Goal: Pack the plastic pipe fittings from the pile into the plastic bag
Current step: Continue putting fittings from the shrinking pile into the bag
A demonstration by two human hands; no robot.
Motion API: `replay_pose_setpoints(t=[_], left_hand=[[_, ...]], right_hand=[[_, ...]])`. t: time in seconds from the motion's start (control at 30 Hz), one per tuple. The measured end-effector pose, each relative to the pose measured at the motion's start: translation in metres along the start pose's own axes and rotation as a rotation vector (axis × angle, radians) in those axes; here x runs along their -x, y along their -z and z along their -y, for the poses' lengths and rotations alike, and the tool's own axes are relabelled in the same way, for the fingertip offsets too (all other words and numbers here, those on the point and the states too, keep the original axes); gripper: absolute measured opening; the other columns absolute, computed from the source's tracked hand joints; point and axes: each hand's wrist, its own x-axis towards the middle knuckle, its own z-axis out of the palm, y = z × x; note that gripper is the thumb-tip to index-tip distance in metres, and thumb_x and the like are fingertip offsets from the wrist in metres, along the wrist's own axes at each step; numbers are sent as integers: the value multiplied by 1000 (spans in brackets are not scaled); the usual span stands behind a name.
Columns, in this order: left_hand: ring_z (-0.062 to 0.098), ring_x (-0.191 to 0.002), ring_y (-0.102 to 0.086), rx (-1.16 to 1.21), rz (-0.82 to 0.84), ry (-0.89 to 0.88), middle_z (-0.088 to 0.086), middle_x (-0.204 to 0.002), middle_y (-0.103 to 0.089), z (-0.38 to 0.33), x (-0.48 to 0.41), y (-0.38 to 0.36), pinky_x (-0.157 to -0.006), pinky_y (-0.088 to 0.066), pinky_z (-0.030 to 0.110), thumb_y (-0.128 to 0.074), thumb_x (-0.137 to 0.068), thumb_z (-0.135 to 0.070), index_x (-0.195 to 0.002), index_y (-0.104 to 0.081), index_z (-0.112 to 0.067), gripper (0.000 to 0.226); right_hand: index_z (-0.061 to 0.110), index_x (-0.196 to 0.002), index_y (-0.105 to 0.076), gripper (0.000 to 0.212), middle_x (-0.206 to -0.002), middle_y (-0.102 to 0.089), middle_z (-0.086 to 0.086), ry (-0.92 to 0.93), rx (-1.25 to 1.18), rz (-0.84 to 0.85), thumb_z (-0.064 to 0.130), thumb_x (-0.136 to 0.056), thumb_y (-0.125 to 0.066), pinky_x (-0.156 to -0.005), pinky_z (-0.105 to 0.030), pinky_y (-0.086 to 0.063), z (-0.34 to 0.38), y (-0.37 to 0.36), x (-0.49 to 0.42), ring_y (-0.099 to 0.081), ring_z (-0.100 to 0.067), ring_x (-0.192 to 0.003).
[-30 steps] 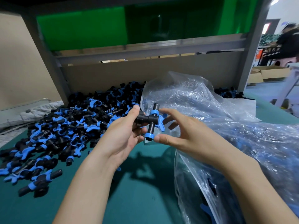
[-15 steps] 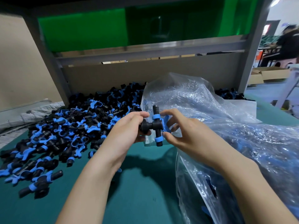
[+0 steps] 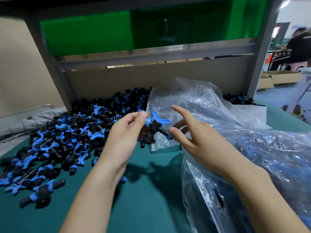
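Left hand (image 3: pixel 127 132) is gripping a fitting (image 3: pixel 154 126) just in front of the bag (image 3: pixel 210 111). Right hand (image 3: pixel 198 137) is pinching the fitting's other end, index finger straight. Pile (image 3: pixel 67 132) is lying left of the bag.

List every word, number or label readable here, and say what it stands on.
None readable. The held fitting, the pile, the plastic bag and the green panel show no print.
A red and white patch at far right may be a sign, but it is too blurred to read.
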Motion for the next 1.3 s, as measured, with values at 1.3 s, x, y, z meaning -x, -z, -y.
replay_pose_setpoints(t=[1.3], left_hand=[[8,-68,-64,-190,-140,-183,-12,-72,-67,-4,8,-16,-64,-50,19,-61,-96,-34,-89,-67,-23,14]], right_hand=[[31,-124,-63,28,-111,-50,12,-9,34,-117,36,-101,-47,-86,-33,-46,2,3,-1,-56,-7,-94]])
